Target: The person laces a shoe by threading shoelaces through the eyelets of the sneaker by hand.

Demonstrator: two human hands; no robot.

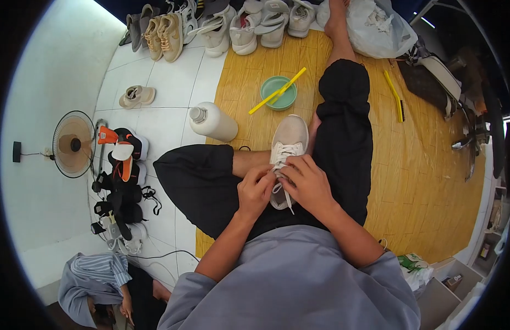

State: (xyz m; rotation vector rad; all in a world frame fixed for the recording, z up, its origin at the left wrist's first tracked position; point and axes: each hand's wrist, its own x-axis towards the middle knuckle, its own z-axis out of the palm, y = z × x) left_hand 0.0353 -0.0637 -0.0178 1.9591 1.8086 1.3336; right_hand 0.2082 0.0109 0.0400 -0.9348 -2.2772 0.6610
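A beige sneaker (290, 132) with a pale sole rests between my legs, toe pointing away from me. White shoelaces (288, 149) run across its upper, and one loose end hangs over the heel opening. My left hand (255, 190) is closed at the shoe's left side, fingertips pinched on the lace. From the right, my right hand (308, 184) bends over the tongue area, its thumb and fingers also closed on the lace. Both sets of fingertips nearly meet, and they partly hide the eyelets.
Ahead are a green bowl (278, 102) with a yellow-handled brush (266, 101) across it and a white bottle (213, 122). Another yellow brush (395, 96) lies right. Shoes (169, 36) line the back; a fan (73, 144) stands left. Another person (95, 286) sits lower left.
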